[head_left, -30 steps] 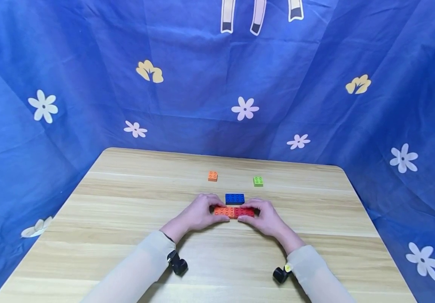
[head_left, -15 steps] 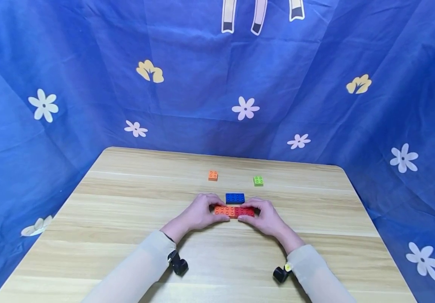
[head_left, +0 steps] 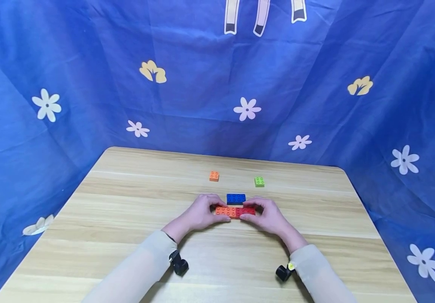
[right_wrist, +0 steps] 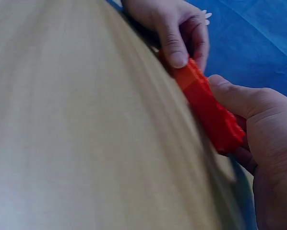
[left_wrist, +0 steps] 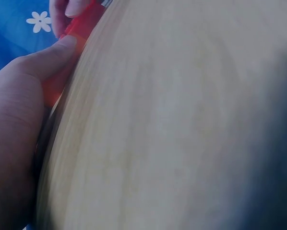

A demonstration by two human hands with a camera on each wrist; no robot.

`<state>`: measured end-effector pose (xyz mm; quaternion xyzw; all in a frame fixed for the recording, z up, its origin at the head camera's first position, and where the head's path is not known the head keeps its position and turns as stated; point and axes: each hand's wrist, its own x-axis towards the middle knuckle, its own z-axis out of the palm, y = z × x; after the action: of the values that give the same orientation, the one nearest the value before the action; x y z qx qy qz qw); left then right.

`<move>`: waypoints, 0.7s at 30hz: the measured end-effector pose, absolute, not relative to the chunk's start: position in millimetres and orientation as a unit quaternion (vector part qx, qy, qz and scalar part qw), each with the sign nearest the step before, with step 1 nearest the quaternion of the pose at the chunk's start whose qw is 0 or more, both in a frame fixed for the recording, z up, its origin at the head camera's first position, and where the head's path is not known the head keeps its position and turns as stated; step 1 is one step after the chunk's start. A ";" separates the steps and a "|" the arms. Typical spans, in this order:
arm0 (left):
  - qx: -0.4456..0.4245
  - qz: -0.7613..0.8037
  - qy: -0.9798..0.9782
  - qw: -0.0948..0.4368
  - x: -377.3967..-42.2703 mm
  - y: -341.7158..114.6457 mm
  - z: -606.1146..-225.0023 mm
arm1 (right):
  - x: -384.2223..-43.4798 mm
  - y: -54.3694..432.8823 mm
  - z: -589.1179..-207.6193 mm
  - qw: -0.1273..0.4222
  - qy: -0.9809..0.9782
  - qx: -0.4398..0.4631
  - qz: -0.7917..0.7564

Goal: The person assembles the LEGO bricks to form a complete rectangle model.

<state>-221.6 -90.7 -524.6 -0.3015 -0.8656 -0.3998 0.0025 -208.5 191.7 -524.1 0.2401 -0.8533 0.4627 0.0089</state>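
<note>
End to end on the wooden table lie an orange eight-stud toy building brick [head_left: 225,211] and a red one [head_left: 245,211], their short ends meeting in the head view. My left hand [head_left: 201,214] pinches the orange brick, thumb along its near side and fingers behind it. The red brick is gripped the same way by my right hand [head_left: 268,216]. In the right wrist view the red brick [right_wrist: 210,112] shows its near side, and the left thumb covers much of the orange one. Just beyond both hands lies a blue eight-stud brick [head_left: 236,198].
Farther back on the table [head_left: 157,176] are a small orange four-stud brick [head_left: 214,176] and a lime green one [head_left: 259,182]. A blue patterned cloth [head_left: 187,97] hangs behind the table and along its sides. Each sleeve carries a small black wrist camera.
The head view has shifted very slightly. Both hands keep their hold on the orange and red bricks, with the right hand's fingers a touch farther right; the bricks lie as before.
</note>
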 end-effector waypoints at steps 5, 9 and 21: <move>-0.296 -0.396 -0.869 0.002 -221.1 -90.8 -523.8 | -213.8 195.3 -515.9 0.013 -0.836 0.246 0.491; -0.291 -0.394 -0.872 0.000 -218.6 -91.3 -525.0 | -217.2 196.8 -513.2 0.012 -0.837 0.246 0.489; -0.295 -0.394 -0.871 0.006 -220.4 -91.2 -525.1 | -233.4 189.9 -508.2 0.015 -0.853 0.247 0.460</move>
<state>-220.4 -91.2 -525.1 -0.2951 -0.8705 -0.3938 0.0056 -233.4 189.9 -508.2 0.2466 -0.8531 0.4596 0.0148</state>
